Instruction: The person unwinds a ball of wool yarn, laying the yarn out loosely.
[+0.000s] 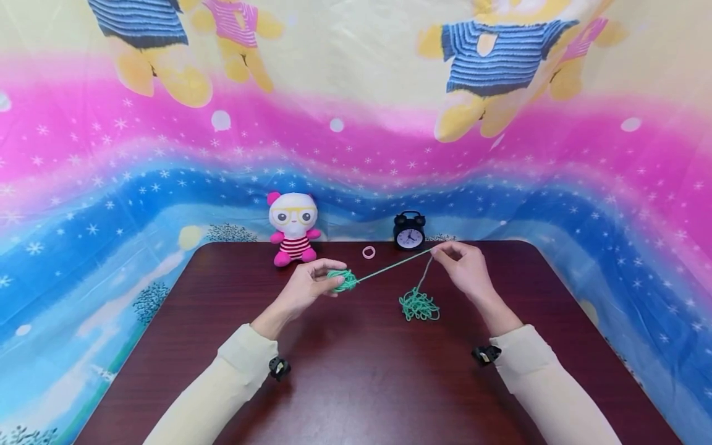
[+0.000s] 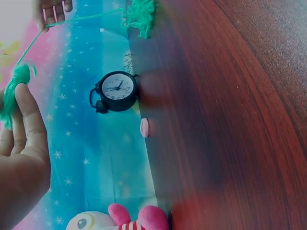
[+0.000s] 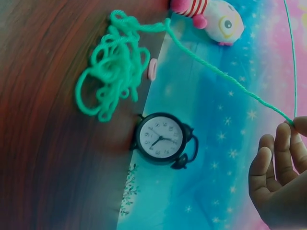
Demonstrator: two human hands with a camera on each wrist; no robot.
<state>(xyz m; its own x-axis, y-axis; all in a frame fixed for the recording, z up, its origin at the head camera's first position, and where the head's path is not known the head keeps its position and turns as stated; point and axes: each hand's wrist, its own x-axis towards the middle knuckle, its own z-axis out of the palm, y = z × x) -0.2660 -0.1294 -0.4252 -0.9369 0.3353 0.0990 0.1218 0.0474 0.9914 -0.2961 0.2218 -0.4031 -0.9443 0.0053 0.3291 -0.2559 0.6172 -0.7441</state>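
Observation:
In the head view my left hand (image 1: 303, 287) holds a small wound bundle of green yarn (image 1: 343, 280) between thumb and fingers. From that bundle a taut strand (image 1: 392, 266) runs up to my right hand (image 1: 466, 269), whose thumb and fingertips pinch it. Below the right hand the strand drops to a loose, tangled heap of green yarn (image 1: 419, 305) lying on the table. The left wrist view shows the bundle (image 2: 18, 88) against the left hand's fingers (image 2: 33, 120). Seen from the right wrist, the heap (image 3: 112, 67) has many loose loops.
A plush panda toy (image 1: 293, 228) in a striped outfit sits at the back left of the dark wooden table (image 1: 356, 383). A black alarm clock (image 1: 409, 232) stands at the back edge, with a pink ring (image 1: 369, 252) between them. Behind hangs a printed cloth (image 1: 356, 148).

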